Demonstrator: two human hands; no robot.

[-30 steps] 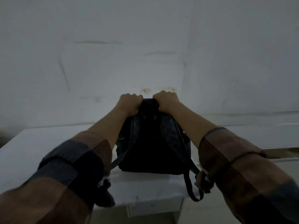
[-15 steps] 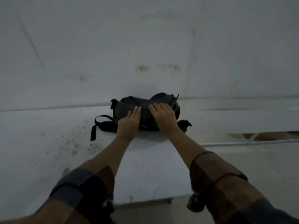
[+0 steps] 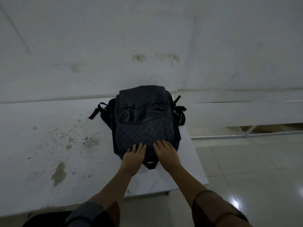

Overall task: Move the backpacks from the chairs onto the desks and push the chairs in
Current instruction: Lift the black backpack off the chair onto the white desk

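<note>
A dark patterned backpack (image 3: 144,123) lies flat on the white desk (image 3: 49,161), near its right end, with its straps sticking out at both sides. My left hand (image 3: 133,158) rests palm down on the backpack's near edge, fingers straight and slightly apart. My right hand (image 3: 166,154) lies flat beside it on the same edge. Neither hand grips anything. A dark rounded shape (image 3: 45,219) at the bottom left, below the desk edge, may be a chair; too little shows to tell.
The desk top is stained with dark specks (image 3: 78,138) left of the backpack. A white wall (image 3: 147,38) stands right behind the desk. To the right is pale tiled floor (image 3: 254,177) and a second white desk (image 3: 246,110) with a metal bar beneath.
A second ago both hands gripped the upright backpack by its top. It now lies flat on the desk and my hands have opened, resting flat on its near edge.
</note>
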